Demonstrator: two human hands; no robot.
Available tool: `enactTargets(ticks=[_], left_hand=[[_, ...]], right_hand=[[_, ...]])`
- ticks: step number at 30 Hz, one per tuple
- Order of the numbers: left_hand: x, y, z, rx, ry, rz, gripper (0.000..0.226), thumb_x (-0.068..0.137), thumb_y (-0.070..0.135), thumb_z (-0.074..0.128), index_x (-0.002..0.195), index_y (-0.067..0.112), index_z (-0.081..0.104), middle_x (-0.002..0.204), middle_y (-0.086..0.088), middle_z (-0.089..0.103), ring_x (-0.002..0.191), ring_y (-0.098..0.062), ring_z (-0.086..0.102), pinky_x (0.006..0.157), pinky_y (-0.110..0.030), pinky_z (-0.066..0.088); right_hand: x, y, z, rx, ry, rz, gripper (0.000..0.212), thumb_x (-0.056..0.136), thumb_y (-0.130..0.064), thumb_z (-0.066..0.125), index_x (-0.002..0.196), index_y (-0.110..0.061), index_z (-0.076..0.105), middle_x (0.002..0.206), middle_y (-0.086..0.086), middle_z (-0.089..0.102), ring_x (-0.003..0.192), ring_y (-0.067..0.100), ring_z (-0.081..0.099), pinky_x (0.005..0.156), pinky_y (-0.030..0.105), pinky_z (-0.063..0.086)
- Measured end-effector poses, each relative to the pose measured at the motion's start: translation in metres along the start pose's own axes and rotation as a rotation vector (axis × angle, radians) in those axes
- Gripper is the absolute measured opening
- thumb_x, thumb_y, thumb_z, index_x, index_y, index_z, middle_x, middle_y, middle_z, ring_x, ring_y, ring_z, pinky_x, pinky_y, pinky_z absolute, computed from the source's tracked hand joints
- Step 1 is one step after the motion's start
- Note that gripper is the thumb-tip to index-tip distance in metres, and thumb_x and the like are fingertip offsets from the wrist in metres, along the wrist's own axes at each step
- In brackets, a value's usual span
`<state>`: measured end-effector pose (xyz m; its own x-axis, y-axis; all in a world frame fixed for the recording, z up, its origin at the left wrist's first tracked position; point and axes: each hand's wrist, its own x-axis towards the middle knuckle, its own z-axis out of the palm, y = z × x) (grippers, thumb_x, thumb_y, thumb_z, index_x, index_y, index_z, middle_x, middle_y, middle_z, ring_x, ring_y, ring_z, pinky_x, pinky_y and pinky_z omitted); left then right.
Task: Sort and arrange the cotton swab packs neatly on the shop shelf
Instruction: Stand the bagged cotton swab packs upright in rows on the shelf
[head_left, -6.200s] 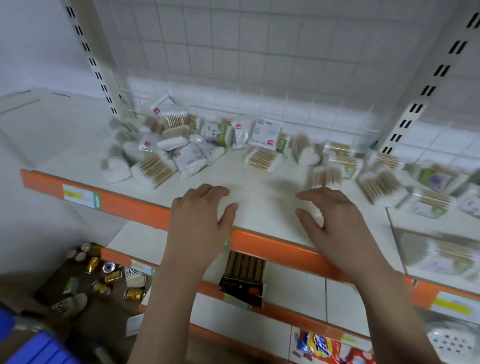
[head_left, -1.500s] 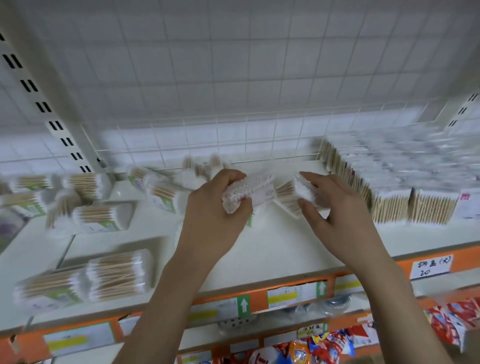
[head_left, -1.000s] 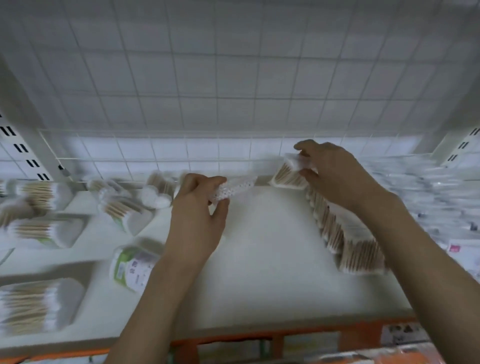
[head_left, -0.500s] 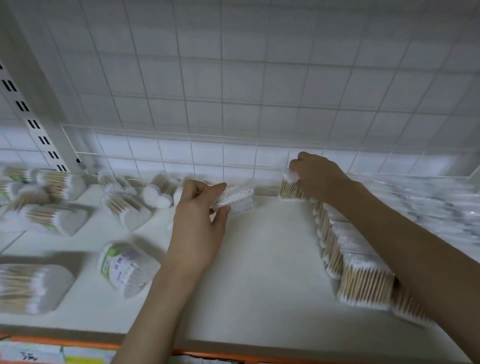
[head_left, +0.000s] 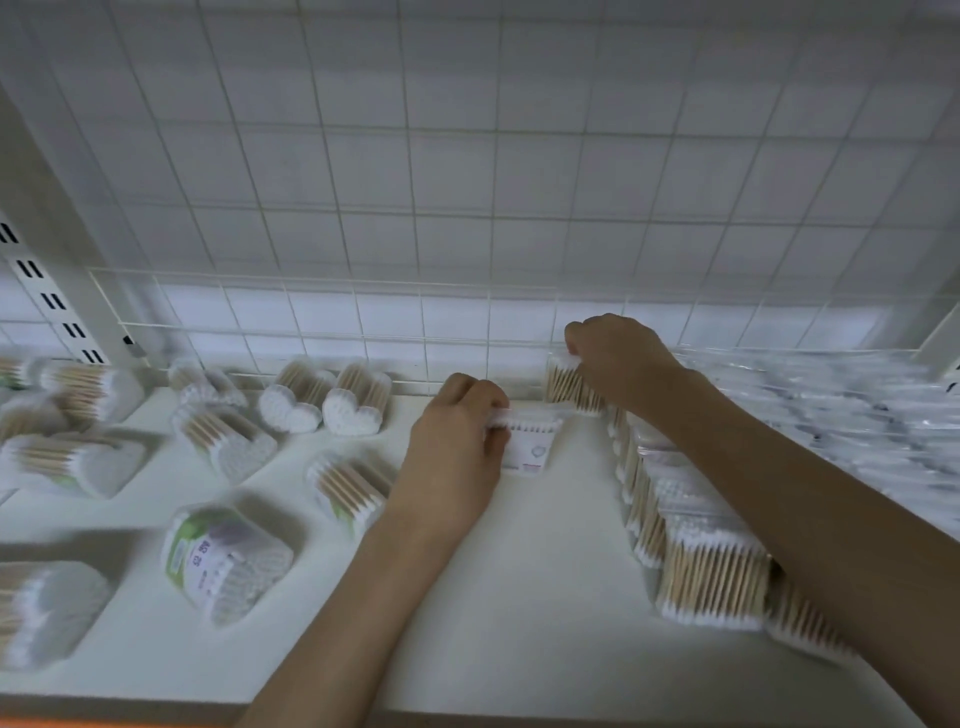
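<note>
Both hands held cotton swab packs at the far side of the white shelf (head_left: 519, 597).

I saw the left hand (head_left: 457, 447) closed around a flat swab pack (head_left: 530, 436), thumb and fingers pinching its left end, the pack standing on the shelf just left of the neat row. The right hand (head_left: 618, 358) was curled down over another upright pack (head_left: 569, 384) at the far end of the row of upright packs (head_left: 701, 561), close to the wire grid back panel (head_left: 467, 208); I could not tell how tightly it gripped. That row ran from far to near along the right side. Loose packs lay scattered on the left: two heart-shaped packs (head_left: 322, 410) near the grid and a round tub with a green label (head_left: 223, 561) nearer me.
</note>
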<state>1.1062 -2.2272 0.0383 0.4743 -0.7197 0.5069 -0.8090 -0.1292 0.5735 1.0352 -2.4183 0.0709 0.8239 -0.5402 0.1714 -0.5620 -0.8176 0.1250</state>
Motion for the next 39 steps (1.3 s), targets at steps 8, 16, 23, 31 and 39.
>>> enactTargets(ticks=[8, 16, 23, 31, 39], left_hand=[[0.016, 0.004, 0.031, 0.161, -0.103, -0.020, 0.022, 0.087, 0.011, 0.057, 0.109, 0.012, 0.058, 0.107, -0.003, 0.059, 0.101, -0.021, 0.049, 0.078, -0.022, 0.035], [0.049, 0.012, 0.053, 0.320, -0.182, -0.047, 0.022, 0.091, 0.016, 0.051, 0.111, 0.008, 0.054, 0.106, -0.008, 0.058, 0.102, -0.025, 0.047, 0.079, -0.031, 0.042], [0.073, 0.019, 0.066, 0.356, -0.236, -0.034, 0.025, 0.091, 0.011, 0.051, 0.115, 0.003, 0.055, 0.117, -0.011, 0.048, 0.103, -0.027, 0.052, 0.086, -0.032, 0.045], [0.078, 0.021, 0.070, 0.410, -0.259, -0.042, 0.026, 0.091, 0.016, 0.051, 0.115, 0.006, 0.056, 0.116, -0.008, 0.050, 0.106, -0.026, 0.050, 0.080, -0.033, 0.044], [0.061, 0.023, 0.036, 0.495, -0.194, -0.014, 0.040, 0.089, 0.027, 0.055, 0.125, 0.012, 0.047, 0.118, -0.006, 0.052, 0.110, -0.025, 0.046, 0.087, -0.031, 0.037]], right_hand=[[-0.004, 0.005, -0.001, 0.081, 0.018, -0.024, 0.026, 0.086, -0.002, 0.050, 0.111, -0.006, 0.053, 0.105, 0.008, 0.056, 0.096, 0.024, 0.054, 0.078, 0.032, 0.047], [-0.033, 0.034, -0.021, 0.209, 0.128, 0.045, 0.032, 0.094, -0.016, 0.042, 0.123, -0.013, 0.054, 0.118, 0.005, 0.058, 0.110, 0.024, 0.052, 0.088, 0.033, 0.041], [-0.072, 0.046, -0.028, 0.241, 0.159, 0.080, 0.029, 0.095, -0.021, 0.043, 0.120, -0.014, 0.056, 0.115, 0.002, 0.060, 0.105, 0.021, 0.055, 0.083, 0.031, 0.044], [-0.103, 0.037, -0.031, 0.339, 0.140, 0.111, 0.031, 0.095, -0.024, 0.045, 0.123, -0.016, 0.054, 0.121, -0.002, 0.058, 0.111, 0.018, 0.053, 0.090, 0.032, 0.043], [-0.109, 0.000, -0.033, 0.345, 0.147, 0.073, 0.031, 0.095, -0.029, 0.043, 0.121, -0.020, 0.055, 0.119, -0.003, 0.058, 0.111, 0.017, 0.049, 0.087, 0.030, 0.039]])
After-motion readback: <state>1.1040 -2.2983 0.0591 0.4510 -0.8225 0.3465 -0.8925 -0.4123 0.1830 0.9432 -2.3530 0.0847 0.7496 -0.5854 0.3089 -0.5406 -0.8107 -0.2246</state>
